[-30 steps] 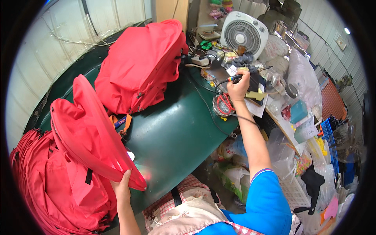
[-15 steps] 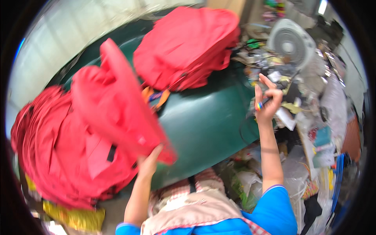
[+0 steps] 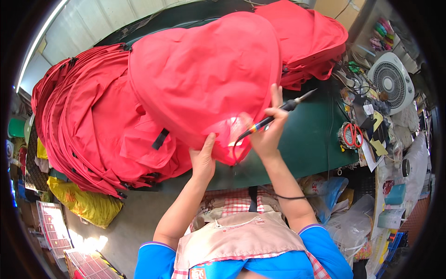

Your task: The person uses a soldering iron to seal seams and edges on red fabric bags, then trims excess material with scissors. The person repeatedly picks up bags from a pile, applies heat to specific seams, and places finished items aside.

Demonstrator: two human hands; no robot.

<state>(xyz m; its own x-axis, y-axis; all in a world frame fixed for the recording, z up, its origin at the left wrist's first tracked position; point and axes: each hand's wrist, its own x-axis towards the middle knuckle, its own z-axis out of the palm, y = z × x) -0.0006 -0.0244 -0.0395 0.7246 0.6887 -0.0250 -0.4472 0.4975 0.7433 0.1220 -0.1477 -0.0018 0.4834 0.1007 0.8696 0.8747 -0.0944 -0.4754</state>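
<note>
A large red fabric piece (image 3: 204, 79) with a stiff rounded rim lies across the middle. My left hand (image 3: 203, 160) grips its near edge, thumb on top. My right hand (image 3: 269, 135) is closed around a soldering iron (image 3: 289, 105), a black handle with coloured bands. Its bare metal tip points up and right, away from the cloth. The iron's cord hangs over the near corner of the red piece and runs below my right forearm. Some fingers of that hand are beside the fabric's right edge; whether they touch it I cannot tell.
A thick pile of red fabric pieces (image 3: 93, 121) is on the left, another red stack (image 3: 306, 37) at the back. The dark green tabletop (image 3: 306, 135) shows between. Right are red-handled scissors (image 3: 354, 135), scraps and a grey fan (image 3: 392, 83). A yellow bag (image 3: 86, 202) lies lower left.
The red piece in my left hand has swung rightward and now lies flatter across the middle. My right hand has come leftward with the soldering iron, from the cluttered side to the fabric's edge.
</note>
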